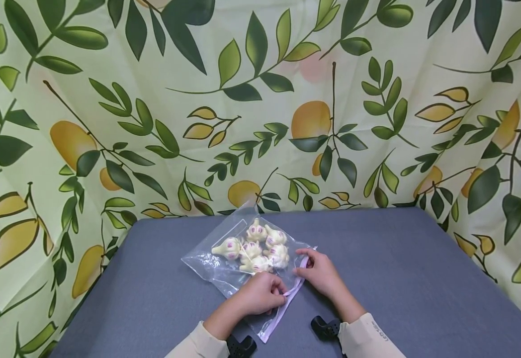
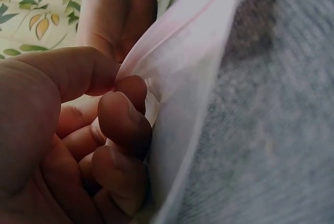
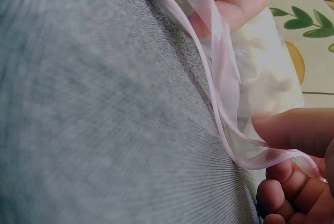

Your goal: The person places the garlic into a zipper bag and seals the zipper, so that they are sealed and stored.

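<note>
A clear zip bag (image 1: 202,259) lies slanted on the table, with several garlic bulbs (image 1: 250,250) inside, white with purple marks. Its pinkish zip strip (image 1: 273,322) runs along the edge nearest the person. My left hand (image 1: 262,294) pinches that edge near its middle, thumb against forefinger, as the left wrist view shows close up. Farther up the same edge, my right hand (image 1: 322,272) holds the strip between thumb and fingers. Between the hands, the right wrist view shows the two lips of the bag mouth (image 3: 225,78) standing apart.
A grey cloth-covered table (image 1: 386,278) spreads under the bag. Behind and at both sides hangs a leaf-and-fruit patterned curtain (image 1: 260,114). Black wrist devices (image 1: 325,328) sit below both hands, by the light sleeves (image 1: 368,335).
</note>
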A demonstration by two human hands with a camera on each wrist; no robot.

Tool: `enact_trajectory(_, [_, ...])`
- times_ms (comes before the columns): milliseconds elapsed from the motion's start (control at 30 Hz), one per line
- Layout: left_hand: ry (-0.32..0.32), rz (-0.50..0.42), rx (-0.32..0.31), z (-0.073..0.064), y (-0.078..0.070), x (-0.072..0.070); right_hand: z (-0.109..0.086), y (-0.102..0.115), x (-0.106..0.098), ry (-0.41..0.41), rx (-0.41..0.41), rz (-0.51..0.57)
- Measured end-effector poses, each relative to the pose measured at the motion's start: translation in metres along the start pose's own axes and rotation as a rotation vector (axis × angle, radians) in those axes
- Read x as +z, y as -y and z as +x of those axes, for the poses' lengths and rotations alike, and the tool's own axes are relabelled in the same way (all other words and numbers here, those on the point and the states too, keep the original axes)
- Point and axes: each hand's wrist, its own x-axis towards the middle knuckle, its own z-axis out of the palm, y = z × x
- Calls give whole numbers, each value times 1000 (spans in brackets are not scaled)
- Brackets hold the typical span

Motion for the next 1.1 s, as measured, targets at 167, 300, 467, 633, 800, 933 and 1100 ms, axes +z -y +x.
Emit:
enact_trajectory(167, [36, -44, -18, 1, 1, -1, -1, 0, -2, 4, -15, -16])
enact_trajectory(300, [51, -115, -58, 2, 3, -2, -1, -1, -3, 6, -22, -33])
enact_trajectory(467, [42, -249, -122, 5, 8, -2, 0, 0, -4, 0, -33, -64])
enact_trajectory(633, [9, -395, -221, 8, 10, -5, 2, 0, -4, -8, -42, -90])
enact_trajectory(800, [4, -488, -267, 9, 10, -9, 5, 0, -6, -1, -9, -104])
enact_trajectory(933, [-10, -512, -277, 9, 10, -10, 4, 0, -7, -6, -4, -100])
enact_trajectory(1100, [-37, -433, -258, 6, 9, -6, 5, -6, -6, -41, 3, -33])
